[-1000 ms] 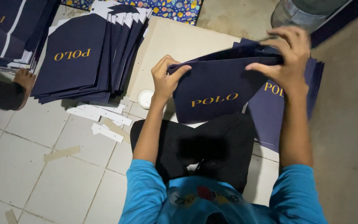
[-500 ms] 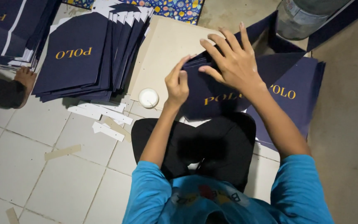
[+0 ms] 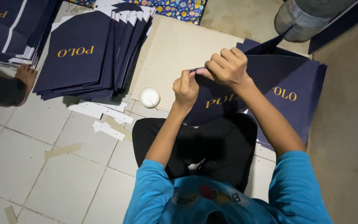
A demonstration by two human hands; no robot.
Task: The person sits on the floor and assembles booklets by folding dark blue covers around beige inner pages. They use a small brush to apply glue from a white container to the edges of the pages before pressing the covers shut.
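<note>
A flat navy paper bag with gold lettering rests against my lap, over a brown cardboard sheet. My left hand pinches the bag's upper left edge with closed fingers. My right hand is curled over the same top edge just to the right, fingers folded onto the paper. More navy bag sheets lie under it on the right, one flap standing up.
A fanned stack of flat navy bags lies at upper left. A small round white cup stands on the tiled floor beside white and tan paper strips. Another person's foot shows at far left. A clear plastic jug stands at top right.
My right hand has drawn in from the bag's far right corner to its top edge and curled shut. My left hand has closed onto the edge beside it, and the bag has shifted toward my lap.
</note>
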